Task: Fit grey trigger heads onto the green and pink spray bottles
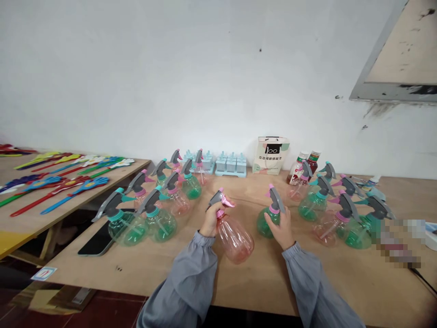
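My left hand [210,221] is closed around the neck of a pink spray bottle [235,238] with a grey trigger, which leans toward me over the wooden table [259,278]. My right hand [280,228] wraps the near side of a green spray bottle [264,222] with a pink collar and grey trigger, standing upright on the table. Both arms wear grey sleeves.
Several green and pink spray bottles stand in a left group [153,212] and a right group [336,209]. A black phone [97,240] lies at the left edge. Blue ice-pop moulds [231,164], a paper bag [271,156] and two drink bottles [304,165] line the wall. Coloured hand clappers [61,180] cover a side table.
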### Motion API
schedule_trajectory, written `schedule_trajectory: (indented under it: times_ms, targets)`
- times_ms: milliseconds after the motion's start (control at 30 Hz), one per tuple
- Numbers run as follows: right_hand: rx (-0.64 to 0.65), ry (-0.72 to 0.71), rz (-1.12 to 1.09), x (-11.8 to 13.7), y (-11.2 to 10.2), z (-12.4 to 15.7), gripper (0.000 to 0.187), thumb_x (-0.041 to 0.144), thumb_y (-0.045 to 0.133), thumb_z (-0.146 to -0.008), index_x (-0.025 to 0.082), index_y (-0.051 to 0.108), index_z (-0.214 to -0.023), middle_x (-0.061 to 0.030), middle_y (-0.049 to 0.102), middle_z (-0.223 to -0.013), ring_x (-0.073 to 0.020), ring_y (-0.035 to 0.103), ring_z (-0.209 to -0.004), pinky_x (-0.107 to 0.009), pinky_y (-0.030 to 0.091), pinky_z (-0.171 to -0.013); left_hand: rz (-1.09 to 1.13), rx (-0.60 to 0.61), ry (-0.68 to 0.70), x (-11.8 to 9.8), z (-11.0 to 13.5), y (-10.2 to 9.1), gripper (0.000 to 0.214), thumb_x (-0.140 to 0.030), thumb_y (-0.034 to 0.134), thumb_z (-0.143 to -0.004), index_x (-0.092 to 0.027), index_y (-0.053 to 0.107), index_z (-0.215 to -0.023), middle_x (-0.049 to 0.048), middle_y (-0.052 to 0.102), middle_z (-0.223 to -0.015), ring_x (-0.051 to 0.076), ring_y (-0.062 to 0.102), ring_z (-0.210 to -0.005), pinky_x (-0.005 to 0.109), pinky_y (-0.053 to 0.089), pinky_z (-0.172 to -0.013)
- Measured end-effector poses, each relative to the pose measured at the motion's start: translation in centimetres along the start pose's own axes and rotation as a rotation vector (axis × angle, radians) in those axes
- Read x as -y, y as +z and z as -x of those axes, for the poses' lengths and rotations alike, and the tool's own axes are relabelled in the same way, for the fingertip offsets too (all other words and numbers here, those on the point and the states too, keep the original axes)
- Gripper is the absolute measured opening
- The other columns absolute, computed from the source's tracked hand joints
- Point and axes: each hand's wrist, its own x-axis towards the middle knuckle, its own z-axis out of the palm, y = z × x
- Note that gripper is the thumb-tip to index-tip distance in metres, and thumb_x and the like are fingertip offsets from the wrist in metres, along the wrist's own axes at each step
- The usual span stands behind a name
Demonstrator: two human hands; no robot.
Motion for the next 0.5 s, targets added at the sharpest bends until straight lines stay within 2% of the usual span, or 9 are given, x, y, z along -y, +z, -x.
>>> schedule_trajectory:
  times_ms: [100,300,433,500]
  targets:
    - [0.001,-0.015,0.002,-0.12,-0.05,0.00,0.030,0.045,0.061,-0.090,0.023,0.060,-0.108,-0.0069,0.060,-0.095,-0.0269,0.057,-0.092,-0.045,0.049,-0.085,0.068,-0.009,0.030,-0.09,-0.23,-0.24,0.014,-0.021,0.057,-0.046,-0.018,0.059,-0.060,0.0019,0.064,-0.063,0.017,0.067,-0.072,0.022,0.045,-0.055]
    - [-0.013,-0.049,-0.001,-0.25,0.01,0.05,0.030,0.043,0.061,-0.091,0.022,0.060,-0.113,-0.0076,0.060,-0.097,-0.0267,0.057,-0.095,-0.046,0.049,-0.086,0.012,-0.007,0.055,-0.28,-0.10,0.08,0.031,-0.023,0.062,-0.053,-0.017,0.070,-0.082,0.0053,0.074,-0.085,0.020,0.069,-0.084,0.023,0.049,-0.061]
    - [-0.026,-0.046,0.010,-0.32,0.17,0.14,0.032,0.046,0.060,-0.091,0.021,0.061,-0.112,-0.0078,0.059,-0.095,-0.0270,0.057,-0.092,-0.046,0.049,-0.083,-0.045,-0.021,0.152,-0.26,-0.13,-0.10,0.010,-0.023,0.059,-0.054,-0.018,0.060,-0.062,0.0022,0.066,-0.068,0.015,0.064,-0.071,0.024,0.049,-0.064]
    - [-0.028,-0.039,0.009,-0.35,0.20,0.16,0.032,0.046,0.060,-0.091,0.022,0.061,-0.112,-0.0074,0.059,-0.095,-0.0266,0.057,-0.092,-0.046,0.050,-0.083,-0.132,-0.018,0.223,-0.21,-0.19,-0.23,0.006,-0.023,0.059,-0.056,-0.018,0.057,-0.059,0.0009,0.061,-0.064,0.014,0.061,-0.067,0.026,0.050,-0.067]
